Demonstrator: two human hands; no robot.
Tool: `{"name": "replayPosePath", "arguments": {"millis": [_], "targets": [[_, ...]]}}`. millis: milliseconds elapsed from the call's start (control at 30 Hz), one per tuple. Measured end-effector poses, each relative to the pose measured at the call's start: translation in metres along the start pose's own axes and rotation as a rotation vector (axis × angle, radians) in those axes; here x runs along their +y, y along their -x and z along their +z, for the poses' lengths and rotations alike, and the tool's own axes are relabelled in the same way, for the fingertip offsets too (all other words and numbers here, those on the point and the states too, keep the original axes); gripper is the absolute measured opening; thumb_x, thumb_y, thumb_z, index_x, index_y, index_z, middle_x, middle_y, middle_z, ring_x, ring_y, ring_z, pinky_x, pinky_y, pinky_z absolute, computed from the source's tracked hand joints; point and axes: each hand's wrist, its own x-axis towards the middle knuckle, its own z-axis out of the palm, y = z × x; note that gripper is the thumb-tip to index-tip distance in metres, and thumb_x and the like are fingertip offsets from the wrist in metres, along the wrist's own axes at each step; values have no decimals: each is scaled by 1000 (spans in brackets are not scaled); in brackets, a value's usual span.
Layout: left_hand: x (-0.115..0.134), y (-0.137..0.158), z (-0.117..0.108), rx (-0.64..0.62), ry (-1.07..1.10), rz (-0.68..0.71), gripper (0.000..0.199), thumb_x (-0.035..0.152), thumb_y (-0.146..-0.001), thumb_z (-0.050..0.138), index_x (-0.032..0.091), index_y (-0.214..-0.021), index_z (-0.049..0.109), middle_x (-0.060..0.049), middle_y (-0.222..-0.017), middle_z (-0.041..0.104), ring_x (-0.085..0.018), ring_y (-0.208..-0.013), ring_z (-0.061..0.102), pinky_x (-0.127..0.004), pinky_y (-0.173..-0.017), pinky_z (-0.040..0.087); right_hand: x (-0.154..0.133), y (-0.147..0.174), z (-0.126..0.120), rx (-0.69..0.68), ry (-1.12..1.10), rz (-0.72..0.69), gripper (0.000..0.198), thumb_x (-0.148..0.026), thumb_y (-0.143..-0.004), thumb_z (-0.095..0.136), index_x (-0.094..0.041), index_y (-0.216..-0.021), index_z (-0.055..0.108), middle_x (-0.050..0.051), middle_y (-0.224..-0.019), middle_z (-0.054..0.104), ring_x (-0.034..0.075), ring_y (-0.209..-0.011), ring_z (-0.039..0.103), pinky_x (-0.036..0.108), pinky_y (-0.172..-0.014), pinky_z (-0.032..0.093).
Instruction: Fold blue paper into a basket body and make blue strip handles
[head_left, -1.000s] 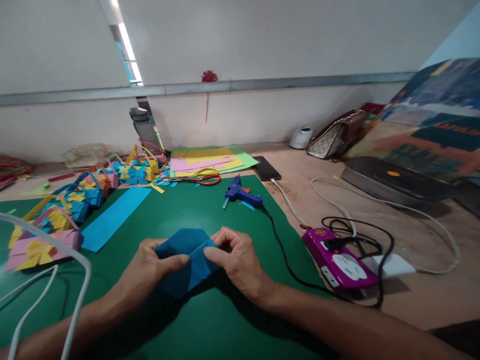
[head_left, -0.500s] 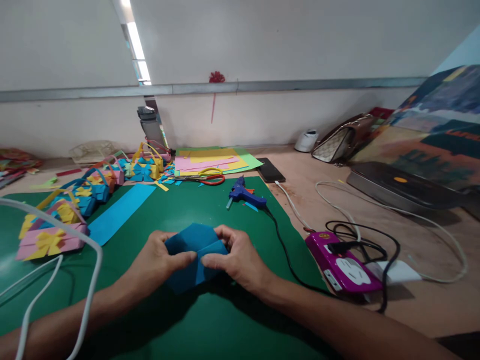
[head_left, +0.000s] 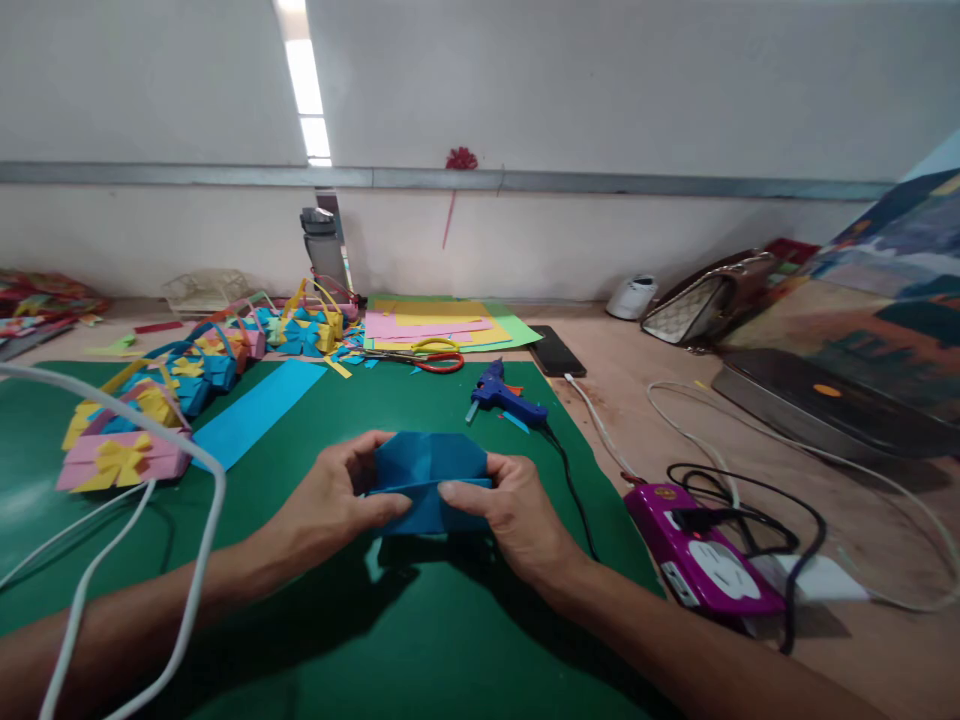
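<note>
A folded piece of blue paper point(head_left: 431, 460) is held a little above the green mat point(head_left: 322, 640), its upper corners cut or folded off at a slant. My left hand point(head_left: 352, 490) grips its left side, thumb in front and fingers behind. On the right side, my right hand point(head_left: 517, 505) pinches it the same way, thumb pressed on a folded flap. A horizontal crease or edge runs across the paper between the thumbs. Beyond it on the mat lie a blue glue gun point(head_left: 510, 395) and a flat blue paper strip point(head_left: 259, 410).
Small paper baskets point(head_left: 124, 460) with bows stand in a row at the left. Scissors point(head_left: 439, 360) and coloured sheets point(head_left: 427, 325) lie at the back, beside a phone point(head_left: 556, 350). A purple power strip point(head_left: 701, 550) with cables sits right. A white cable point(head_left: 214, 510) loops at the left front.
The blue paper has turned from a slant to nearly level and stands more upright, its lower part now folded up in front. Both hands remain on it. The view has shifted slightly left.
</note>
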Motion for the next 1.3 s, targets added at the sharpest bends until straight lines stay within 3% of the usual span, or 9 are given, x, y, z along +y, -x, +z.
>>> {"name": "replayPosePath", "arguments": {"millis": [100,233,367,633,900,1300], "targets": [[-8,5,-2,-3,162,-65,39,23,-64,74,16,-100,59,-5,-91,68,-18,-84,62,-29,-78,48,4,-3,-1,31,-62,-21,28,-30,-54,77,-13,-73,67,1,-62,63,15,-56,58,29,-56,49],[-18,9,-1,48,190,-135,28,27,-64,75,13,-85,64,-5,-76,68,-15,-69,60,-26,-67,47,8,-5,-1,36,-65,-28,29,-32,-55,79,-14,-73,67,0,-61,63,16,-57,59,32,-60,50],[-23,9,-2,125,200,-118,29,26,-63,75,12,-85,64,-3,-72,66,-12,-63,57,-24,-61,44,9,-6,-1,21,-64,-25,30,-32,-54,81,-14,-74,69,0,-63,64,16,-59,59,33,-64,50],[-22,14,-2,194,258,78,44,20,-63,73,20,-97,46,-1,-88,64,-14,-75,59,-25,-65,46,9,-9,-5,38,-19,-90,31,-33,-53,82,-17,-79,73,4,-73,70,20,-68,62,37,-75,49],[-24,21,-12,96,67,223,43,22,-64,76,19,-101,54,-4,-98,61,-18,-90,57,-28,-77,48,4,-15,-12,-75,-53,-107,32,-34,-49,84,-20,-75,74,5,-76,72,24,-79,64,40,-84,47],[-29,25,-9,86,27,253,37,18,-68,73,21,-98,52,-3,-100,63,-16,-89,59,-27,-80,48,2,-22,-11,-120,-175,-27,38,-33,-45,87,-22,-79,74,3,-72,72,25,-83,66,38,-83,48]]}}
